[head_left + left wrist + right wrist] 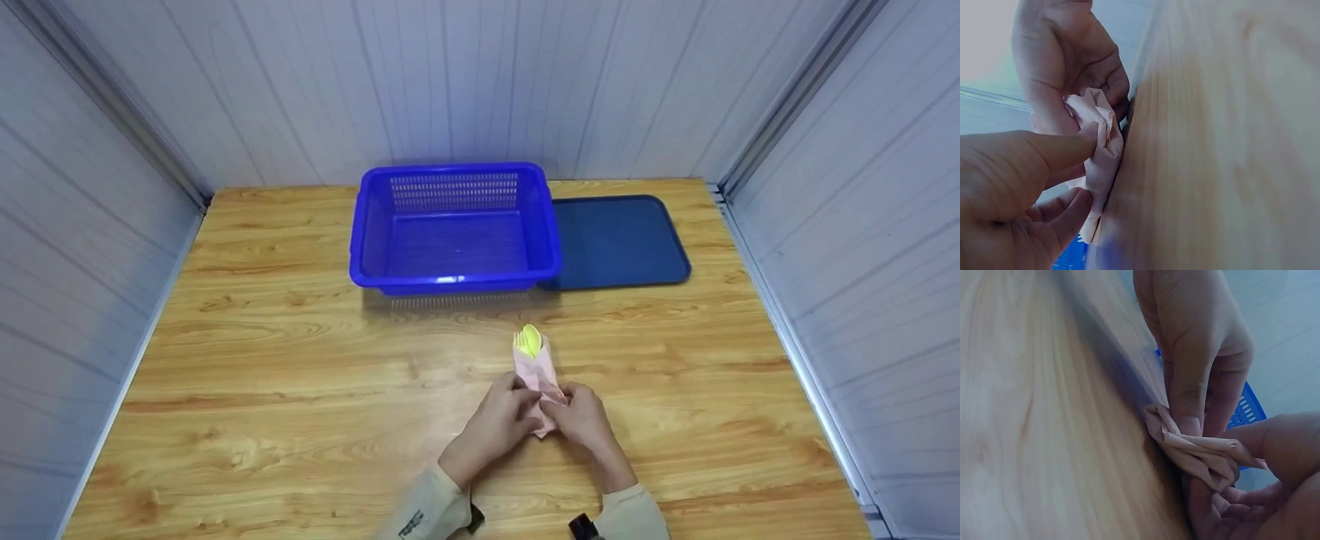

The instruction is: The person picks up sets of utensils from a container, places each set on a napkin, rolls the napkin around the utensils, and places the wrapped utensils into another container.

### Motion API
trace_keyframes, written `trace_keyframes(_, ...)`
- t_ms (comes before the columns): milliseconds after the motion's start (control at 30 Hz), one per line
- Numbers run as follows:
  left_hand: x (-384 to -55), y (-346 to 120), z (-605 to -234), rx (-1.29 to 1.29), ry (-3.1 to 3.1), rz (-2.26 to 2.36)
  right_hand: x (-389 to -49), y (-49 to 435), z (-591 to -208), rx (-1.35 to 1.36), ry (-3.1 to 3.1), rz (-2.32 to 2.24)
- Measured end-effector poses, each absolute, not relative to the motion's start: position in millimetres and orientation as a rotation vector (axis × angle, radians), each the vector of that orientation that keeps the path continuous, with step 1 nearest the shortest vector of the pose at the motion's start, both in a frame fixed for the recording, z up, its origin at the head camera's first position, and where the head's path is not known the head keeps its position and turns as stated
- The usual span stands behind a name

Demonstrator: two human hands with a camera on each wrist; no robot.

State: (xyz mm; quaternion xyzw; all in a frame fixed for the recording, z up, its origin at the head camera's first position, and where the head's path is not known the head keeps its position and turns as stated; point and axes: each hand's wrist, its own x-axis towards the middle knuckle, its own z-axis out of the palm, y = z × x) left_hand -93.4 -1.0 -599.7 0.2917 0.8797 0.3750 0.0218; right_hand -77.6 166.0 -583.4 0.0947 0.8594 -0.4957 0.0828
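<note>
A pink napkin is wrapped round a yellow spoon and a yellow fork, whose heads stick out of its far end. Their handles are hidden inside the wrap. My left hand pinches the napkin from the left, its thumb on the folds in the left wrist view. From the other side my right hand grips the napkin's right edge between thumb and fingers. Bunched, creased folds of the napkin show at the near end, low over the wooden table, between both hands in the right wrist view.
Beyond the hands, a blue plastic basket with slotted sides stands on the wooden table. A dark blue tray lies to its right, its left edge overlapped by the basket. Pale panel walls enclose the table at the back and both sides.
</note>
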Motion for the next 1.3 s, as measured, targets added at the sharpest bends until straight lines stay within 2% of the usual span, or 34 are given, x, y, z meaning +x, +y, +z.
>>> trace_keyframes(233, -91.9, -3.1, -604.0, 0.689, 2.706, 1.417, -77.5, 158.4, -586.5, 0.277, 2.204, -1.901)
trace_keyframes(400, -95.8, -4.5, -603.1, 0.388, 2.694, 1.580, -75.1, 154.0, -589.1, 0.250, 1.966, -2.170)
trace_keyframes(600, -102.6, -7.0, -596.0, 0.024, 1.980, 2.003, -75.1, 158.5, -577.9, 0.199, 1.896, -2.250)
trace_keyframes(800, -101.5, -2.8, -586.4, -0.073, 1.396, 2.264, -74.9, 157.1, -559.8, 0.128, 1.887, -2.239)
trace_keyframes(1033, -98.7, 4.5, -564.5, -0.216, 1.499, 2.403, -76.1, 149.0, -545.8, 0.190, 1.922, -2.343)
trace_keyframes(1300, -99.2, 6.6, -548.1, -0.242, 1.533, 2.479, -80.5, 138.3, -538.3, 0.361, 2.155, -2.527)
